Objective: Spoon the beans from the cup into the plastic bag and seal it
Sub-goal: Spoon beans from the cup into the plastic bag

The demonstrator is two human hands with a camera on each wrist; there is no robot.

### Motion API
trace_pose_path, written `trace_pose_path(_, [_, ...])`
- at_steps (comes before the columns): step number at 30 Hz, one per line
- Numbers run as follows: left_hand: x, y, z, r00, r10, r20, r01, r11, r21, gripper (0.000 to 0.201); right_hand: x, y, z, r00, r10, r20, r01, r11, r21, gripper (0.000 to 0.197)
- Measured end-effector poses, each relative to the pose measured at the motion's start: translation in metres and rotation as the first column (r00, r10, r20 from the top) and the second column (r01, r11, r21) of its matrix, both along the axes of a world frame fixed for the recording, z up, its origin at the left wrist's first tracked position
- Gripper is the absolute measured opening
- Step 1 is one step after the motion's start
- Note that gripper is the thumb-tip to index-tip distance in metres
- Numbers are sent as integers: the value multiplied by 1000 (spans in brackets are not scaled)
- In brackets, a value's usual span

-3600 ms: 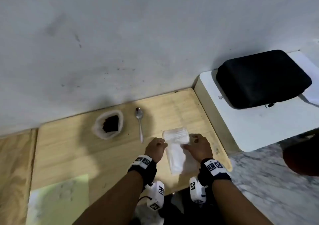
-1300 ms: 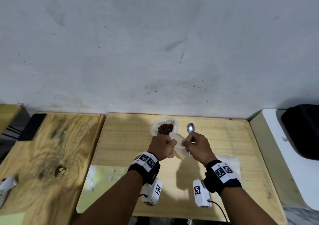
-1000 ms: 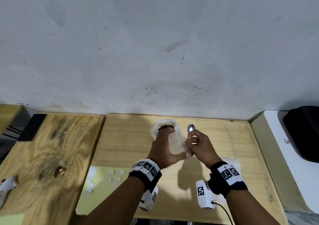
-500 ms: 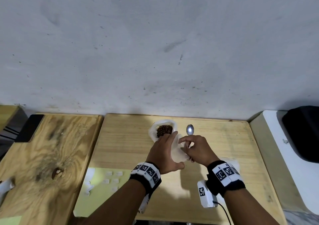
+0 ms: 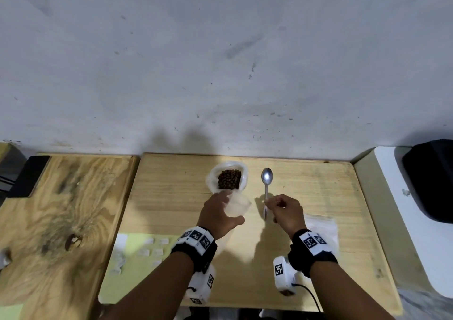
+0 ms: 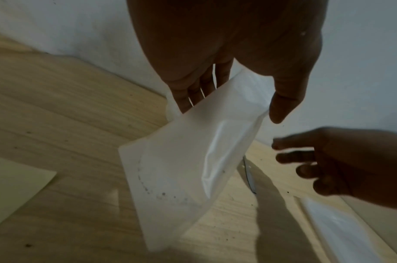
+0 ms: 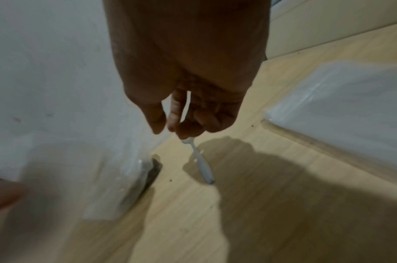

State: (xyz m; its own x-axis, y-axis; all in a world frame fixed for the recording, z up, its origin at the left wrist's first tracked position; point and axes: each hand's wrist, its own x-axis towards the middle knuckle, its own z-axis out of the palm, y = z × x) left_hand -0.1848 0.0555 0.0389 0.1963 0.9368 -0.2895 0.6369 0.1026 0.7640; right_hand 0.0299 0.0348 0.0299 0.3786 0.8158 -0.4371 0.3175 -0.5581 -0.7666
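Head view, left hand [image 5: 215, 215] gripping frosted plastic bag [image 5: 236, 205], slim metal spoon [image 5: 266, 182]

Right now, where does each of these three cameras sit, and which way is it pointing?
Head: on the person's head, looking forward and down at the table, cup of beans, spoon; both forearms and hands show.
Left wrist: on the left wrist, looking along the left hand holding the bag; the right hand shows too.
Right wrist: on the right wrist, looking along the right hand pinching the spoon.
Shared: all three show the spoon; head and left wrist both show the bag.
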Motion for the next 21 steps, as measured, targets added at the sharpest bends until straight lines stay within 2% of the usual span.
trace_pose_path(3, [-1,7,-6,999,34,3,-34,999,30,79,6,7,-15,981,62,184,-37,990,-138,13])
trace_pose_path(6, [-1,11,-8,998,54,25,-56,997,54,77,2,15,-19,964,100,245,-48,977,-208,16])
trace_pose_path(9, [0,14,-7,996,69,52,-71,996,56,79,-4,23,-26,956,132,263,-61,963,-262,21])
trace_pose_path(12, [0,16,-7,994,82,72,-85,995,44,77,-8,29,-31,937,205,284,-111,943,-314,15])
trace_pose_path(16, [-2,15,-9,992,89,87,-92,995,26,79,-10,30,-30,952,147,268,-59,949,-310,7])
trace_pose_path(21, [-4,11,-9,992,88,89,-91,996,25,79,-12,27,-29,967,73,243,2,955,-296,9])
